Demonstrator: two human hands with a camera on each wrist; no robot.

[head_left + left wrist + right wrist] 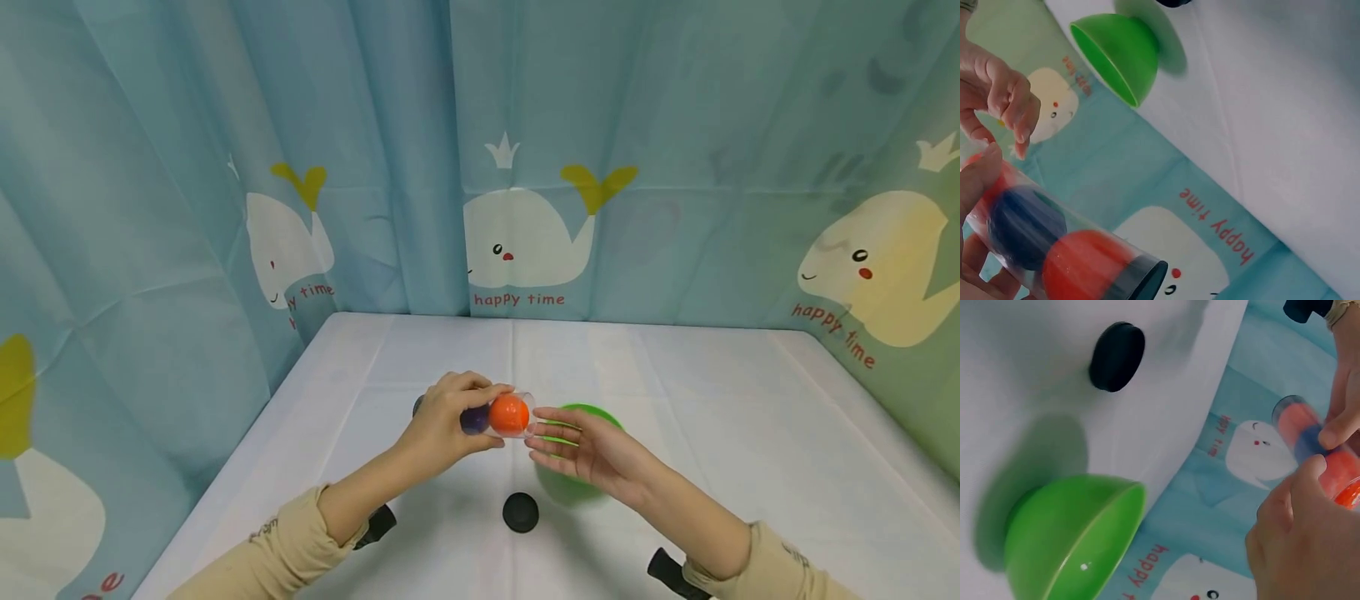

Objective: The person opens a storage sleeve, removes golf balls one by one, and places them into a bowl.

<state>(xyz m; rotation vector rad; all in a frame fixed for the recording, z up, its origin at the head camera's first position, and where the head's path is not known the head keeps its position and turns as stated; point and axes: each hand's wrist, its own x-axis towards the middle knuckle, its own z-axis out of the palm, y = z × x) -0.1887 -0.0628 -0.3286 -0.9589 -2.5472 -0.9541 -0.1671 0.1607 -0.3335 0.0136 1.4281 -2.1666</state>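
Note:
My left hand (442, 421) grips a clear plastic tube (1141, 278) that lies tilted above the table. Stacked inside are an orange ball (509, 415) at the end toward my right hand, a dark blue ball (1027, 225) in the middle and another orange ball (1082, 265) by the black-capped end. My right hand (600, 454) has its fingers loosely extended beside the tube's uncapped end, holding nothing visible. Beyond that hand stands a green bowl (1054, 531), partly hidden by it in the head view. Below the tube, a round black lid (521, 512) rests on the table.
A white cloth covers the table (420, 350). Blue curtains (405, 100) with whale prints hang behind and at both sides. Black wrist-worn gear (377, 527) shows at my left sleeve, and a similar black piece (671, 571) at my right.

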